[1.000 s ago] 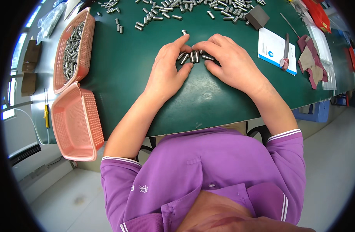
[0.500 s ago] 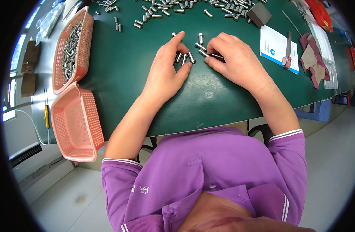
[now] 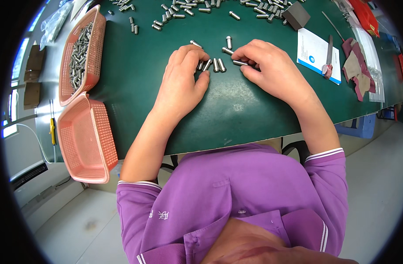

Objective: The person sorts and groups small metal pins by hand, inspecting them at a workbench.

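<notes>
"Looking down through the head view, what is the left hand (image 3: 181, 81) doing?"

"It rests on the green tabletop (image 3: 236, 119), fingers curled, with a gap between thumb and index fingertip. Small metal pins (image 3: 206, 65) lie at that gap, one of them tilted. I can't tell whether the hidden fingers have hold of any."

"And the right hand (image 3: 276, 72)?"

"Half curled, thumb and index apart. A single pin (image 3: 240, 63) lies sideways between them, and another slanting pin (image 3: 227, 51) meets the index fingertip. Whether either is actually gripped, I can't tell."

"What lies between the two hands?"

"A pair of pins (image 3: 219, 65) side by side, nearer the left hand. A lone pin (image 3: 229, 42) lies a little beyond, and one more (image 3: 196, 44) just past the left hand's knuckles."

"Anything farther out?"

"A broad scatter of pins (image 3: 272, 7) along the far side, with a dark block (image 3: 297, 16) at its right end. On the left, a pink basket (image 3: 97, 53) holds many more, and a second pink basket (image 3: 80, 136) sits nearer the person. Over on the right are a white-and-blue sheet (image 3: 309, 50), a flat dark tool (image 3: 329, 55) lying across it, and a patched cloth (image 3: 357, 68)."
</notes>
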{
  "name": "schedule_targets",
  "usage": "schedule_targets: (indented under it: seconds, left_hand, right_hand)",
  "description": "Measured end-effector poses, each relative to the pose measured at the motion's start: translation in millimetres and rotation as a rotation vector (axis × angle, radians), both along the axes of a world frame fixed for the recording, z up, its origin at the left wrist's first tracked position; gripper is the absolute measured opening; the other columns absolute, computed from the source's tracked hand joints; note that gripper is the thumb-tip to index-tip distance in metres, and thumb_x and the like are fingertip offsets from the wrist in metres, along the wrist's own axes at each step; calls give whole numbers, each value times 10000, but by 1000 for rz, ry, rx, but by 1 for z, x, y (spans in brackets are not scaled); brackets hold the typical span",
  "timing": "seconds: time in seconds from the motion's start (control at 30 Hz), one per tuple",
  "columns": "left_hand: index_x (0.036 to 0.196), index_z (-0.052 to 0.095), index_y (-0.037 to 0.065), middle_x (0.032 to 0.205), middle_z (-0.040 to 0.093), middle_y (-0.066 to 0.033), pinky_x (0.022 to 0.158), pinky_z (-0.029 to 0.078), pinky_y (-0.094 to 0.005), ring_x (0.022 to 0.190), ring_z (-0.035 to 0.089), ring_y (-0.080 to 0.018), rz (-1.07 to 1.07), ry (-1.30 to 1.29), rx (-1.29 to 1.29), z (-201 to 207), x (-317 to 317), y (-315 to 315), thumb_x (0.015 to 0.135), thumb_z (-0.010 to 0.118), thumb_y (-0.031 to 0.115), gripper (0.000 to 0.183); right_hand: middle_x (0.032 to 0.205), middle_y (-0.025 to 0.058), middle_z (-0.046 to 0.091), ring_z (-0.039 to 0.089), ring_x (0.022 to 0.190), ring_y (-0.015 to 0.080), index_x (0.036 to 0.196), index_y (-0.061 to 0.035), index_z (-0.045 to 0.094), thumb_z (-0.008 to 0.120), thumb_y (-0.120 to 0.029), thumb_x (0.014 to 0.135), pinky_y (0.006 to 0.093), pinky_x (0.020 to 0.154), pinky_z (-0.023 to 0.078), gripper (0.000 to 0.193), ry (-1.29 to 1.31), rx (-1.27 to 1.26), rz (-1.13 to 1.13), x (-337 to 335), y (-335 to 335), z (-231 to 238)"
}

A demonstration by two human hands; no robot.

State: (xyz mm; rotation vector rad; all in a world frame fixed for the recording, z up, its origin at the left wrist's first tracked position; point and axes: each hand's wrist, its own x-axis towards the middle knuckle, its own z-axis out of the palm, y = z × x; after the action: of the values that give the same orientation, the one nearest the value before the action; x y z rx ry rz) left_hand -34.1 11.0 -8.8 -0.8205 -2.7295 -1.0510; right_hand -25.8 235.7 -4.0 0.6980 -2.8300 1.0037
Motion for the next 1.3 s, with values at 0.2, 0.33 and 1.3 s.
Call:
schedule_targets:
  seconds: [0.2, 0.33, 1.3]
  left_hand:
    - [1023, 568, 30, 1064, 568, -118, 861, 468, -369, 1003, 548, -295, -20, -52, 56, -3, 1, 4, 746, 673, -4, 298]
    - [1045, 562, 34, 1071, 570, -110, 863, 473, -339, 1000, 564, -273, 13, -114, 52, -3, 3, 8, 734, 686, -13, 339]
    - [1042, 594, -6, 947, 688, -55, 759, 502, -212, 825, 618, -77, 95, -650, 745, -7, -9, 8, 891, 651, 54, 172]
  right_hand:
    - [943, 75, 577, 585, 907, 267, 1034, -97, 641, 679, -124, 778, 385, 795, 490, 260, 14, -78, -4, 0, -15, -5]
    - [970, 69, 538, 572, 940, 257, 1041, -113, 645, 700, -147, 761, 375, 796, 489, 288, 40, 20, -20, -1, -21, -5]
    - [1397, 164, 448, 450, 1260, 353, 1252, -151, 583, 698, -384, 768, 436, 1035, 389, 549, 354, 385, -794, -58, 106, -22]
